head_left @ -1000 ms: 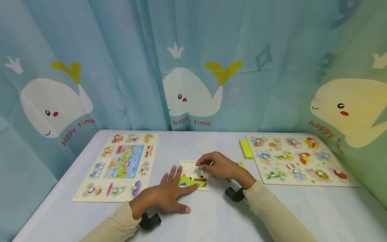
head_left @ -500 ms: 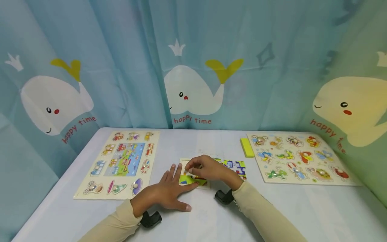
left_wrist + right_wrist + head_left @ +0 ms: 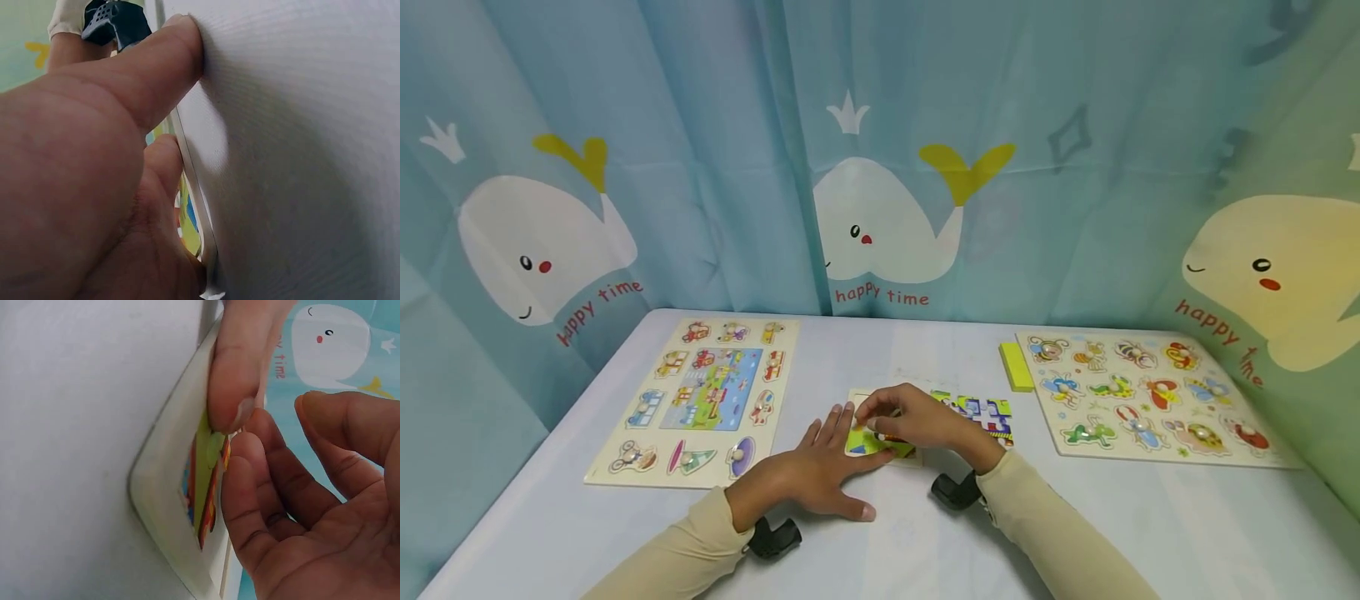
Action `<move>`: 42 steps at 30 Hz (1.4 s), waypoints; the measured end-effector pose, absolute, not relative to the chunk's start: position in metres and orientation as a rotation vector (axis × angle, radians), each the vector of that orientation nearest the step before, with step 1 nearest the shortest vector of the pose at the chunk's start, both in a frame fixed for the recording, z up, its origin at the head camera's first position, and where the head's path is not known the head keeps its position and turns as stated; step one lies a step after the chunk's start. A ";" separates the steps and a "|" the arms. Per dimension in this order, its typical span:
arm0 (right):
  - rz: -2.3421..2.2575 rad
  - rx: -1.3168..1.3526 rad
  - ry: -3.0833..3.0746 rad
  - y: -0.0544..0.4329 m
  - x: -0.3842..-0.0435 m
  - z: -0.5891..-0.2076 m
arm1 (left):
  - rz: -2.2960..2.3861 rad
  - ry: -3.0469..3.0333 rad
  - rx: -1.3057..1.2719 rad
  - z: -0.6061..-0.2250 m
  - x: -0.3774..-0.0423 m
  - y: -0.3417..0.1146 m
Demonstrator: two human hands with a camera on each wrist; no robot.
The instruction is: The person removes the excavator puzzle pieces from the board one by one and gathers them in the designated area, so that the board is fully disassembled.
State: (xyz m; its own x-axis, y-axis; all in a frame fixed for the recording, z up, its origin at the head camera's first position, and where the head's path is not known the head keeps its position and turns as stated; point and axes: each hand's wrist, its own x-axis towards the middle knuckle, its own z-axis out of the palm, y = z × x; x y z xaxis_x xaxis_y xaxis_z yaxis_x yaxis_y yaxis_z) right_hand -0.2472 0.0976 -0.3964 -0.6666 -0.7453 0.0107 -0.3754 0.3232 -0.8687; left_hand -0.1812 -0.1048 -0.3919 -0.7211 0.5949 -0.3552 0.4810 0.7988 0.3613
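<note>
My left hand (image 3: 823,483) lies with its fingers spread, the index fingertip on the lower part of a small puzzle tray (image 3: 916,462) and the thumb on the table. Curled over the same tray is my right hand (image 3: 917,417), its fingertips near the left side. Any piece in its fingers is hidden, so I cannot tell whether it holds one. Green picture pieces (image 3: 883,448) fill the tray's lower part. In the right wrist view, the right fingers (image 3: 240,494) hover close to the tray's pale rim (image 3: 169,525). Several colourful jigsaw pieces (image 3: 988,410) lie right of the tray.
A vehicle knob puzzle board (image 3: 655,458) lies on the left, an insect knob puzzle board (image 3: 1138,392) on the right. A yellow-green block (image 3: 1016,367) sits beside the insect board. Behind the table (image 3: 895,550) hangs a blue whale-print curtain (image 3: 737,167).
My right hand has moved left and down across the tray, uncovering more of the loose jigsaw pieces, then stays there. The left hand keeps its place. The head view shifts slightly.
</note>
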 end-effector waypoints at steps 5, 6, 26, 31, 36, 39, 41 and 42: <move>-1.306 -0.995 2.190 0.097 -0.246 -0.396 | 0.343 2.526 0.801 -0.392 -0.182 -0.104; -1.310 -0.994 2.188 0.097 -0.246 -0.396 | 0.342 2.526 0.800 -0.392 -0.182 -0.104; -1.407 -0.995 2.181 0.089 -0.244 -0.397 | 0.312 2.522 0.787 -0.391 -0.182 -0.104; -1.345 -0.964 2.224 0.088 -0.244 -0.398 | 0.319 2.517 0.793 -0.390 -0.181 -0.105; -1.356 -0.975 2.238 0.090 -0.244 -0.396 | 0.325 2.516 0.798 -0.388 -0.180 -0.104; -1.392 -0.975 2.244 0.092 -0.245 -0.393 | 0.323 2.519 0.791 -0.388 -0.180 -0.104; -1.404 -0.952 2.253 0.094 -0.245 -0.391 | 0.318 2.522 0.787 -0.389 -0.180 -0.104; -1.407 -0.948 2.257 0.095 -0.246 -0.391 | 0.314 2.523 0.785 -0.389 -0.180 -0.104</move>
State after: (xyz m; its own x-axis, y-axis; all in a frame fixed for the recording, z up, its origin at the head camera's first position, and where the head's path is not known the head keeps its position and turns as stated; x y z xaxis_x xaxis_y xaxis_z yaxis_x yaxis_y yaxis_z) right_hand -0.2455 0.0949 -0.3905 -0.7301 -0.6791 0.0760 -0.3673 0.2961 -0.8817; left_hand -0.1797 -0.1035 -0.3889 -0.7223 0.5825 -0.3728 0.4735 0.8094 0.3474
